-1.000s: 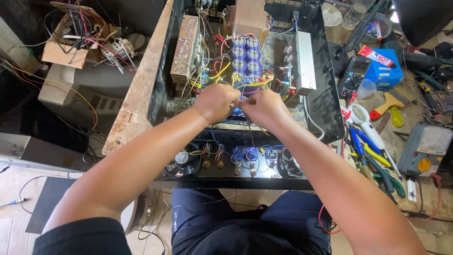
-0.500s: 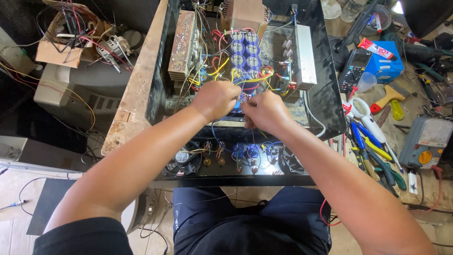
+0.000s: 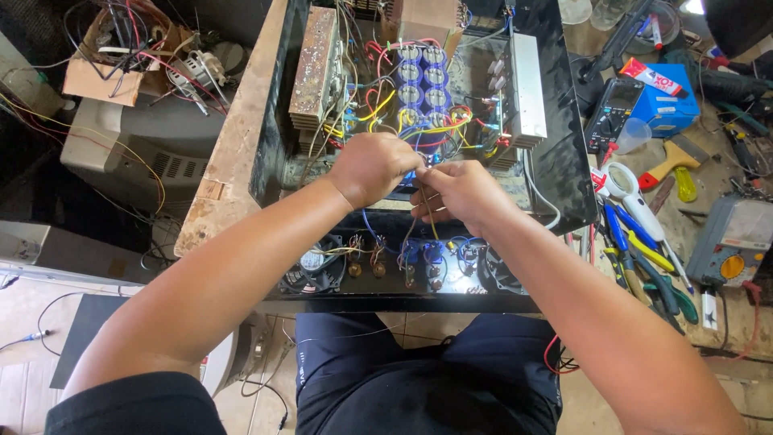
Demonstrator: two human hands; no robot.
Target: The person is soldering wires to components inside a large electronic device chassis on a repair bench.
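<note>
The cluttered workbench [image 3: 692, 234] lay under you, strewn with tools, and across it sat the big open black chassis [image 3: 564, 161] of an electronic unit, its insides facing up. Left of it stood a grey cased device [image 3: 137, 145] with a cardboard box of tangled wires [image 3: 121, 48] on top. Inside the chassis you had a rusty finned heat sink [image 3: 316, 68] at the left, a silvery one [image 3: 527, 89] at the right, and a cluster of blue capacitors [image 3: 422, 76] between them, with red, yellow and blue leads looping about. Your left hand [image 3: 372, 167] was curled into a tight fist over the wire bundle just below the capacitors; what it gripped was hidden under the knuckles. Your right hand [image 3: 460, 193], touching the left, pinched a thin yellowish wire [image 3: 432, 219] between narrow fingertips, the wire running down toward the front panel's sockets [image 3: 407, 270]. At the far right lay a multimeter [image 3: 612, 113], a blue box [image 3: 662, 101] and several pliers [image 3: 644, 266].
</note>
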